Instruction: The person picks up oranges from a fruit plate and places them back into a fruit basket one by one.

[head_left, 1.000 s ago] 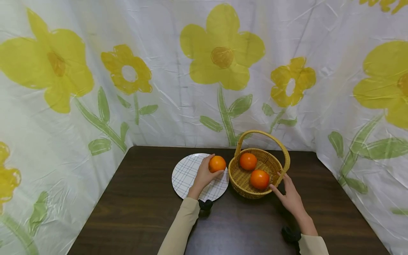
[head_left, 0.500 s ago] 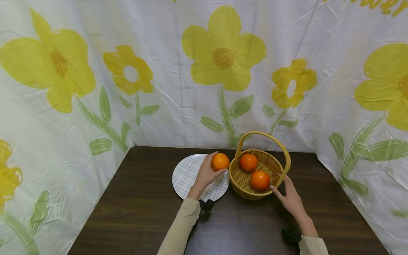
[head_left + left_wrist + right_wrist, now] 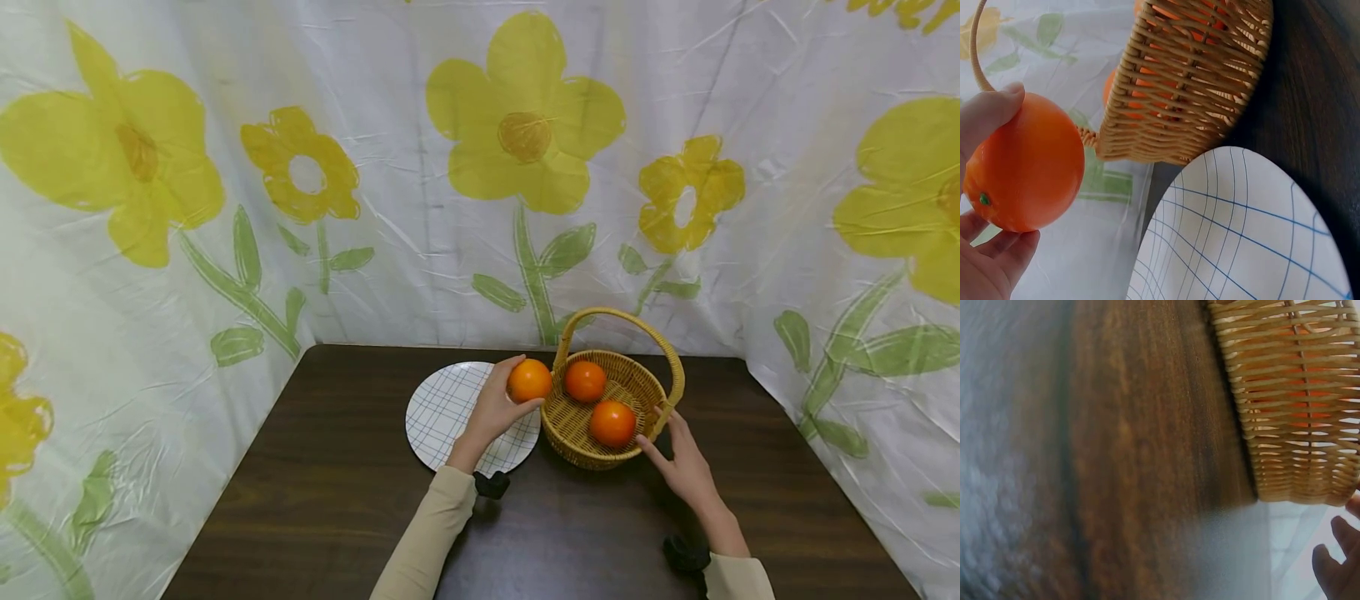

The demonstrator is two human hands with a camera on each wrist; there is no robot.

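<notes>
My left hand (image 3: 491,417) holds an orange (image 3: 529,381) between thumb and fingertips, above the right part of a white plate (image 3: 435,417) with blue crossing lines. In the left wrist view, the held orange (image 3: 1029,164) shows a small green stem mark. Just right of it stands a wicker basket (image 3: 562,433) with a tall arched handle. Two more oranges lie inside, one at the back left (image 3: 585,381) and one nearer the front (image 3: 612,423). My right hand (image 3: 686,467) grips the basket's right rim around the foot of the handle; the handle partly hides its fingers.
Plate and basket stand side by side toward the back of a dark wooden table (image 3: 315,467). Behind and around the table hangs a white curtain (image 3: 390,275) printed with yellow flowers.
My left hand has carried the orange up and to the right, from over the plate toward the basket's left rim. The right hand and the basket have stayed in place.
</notes>
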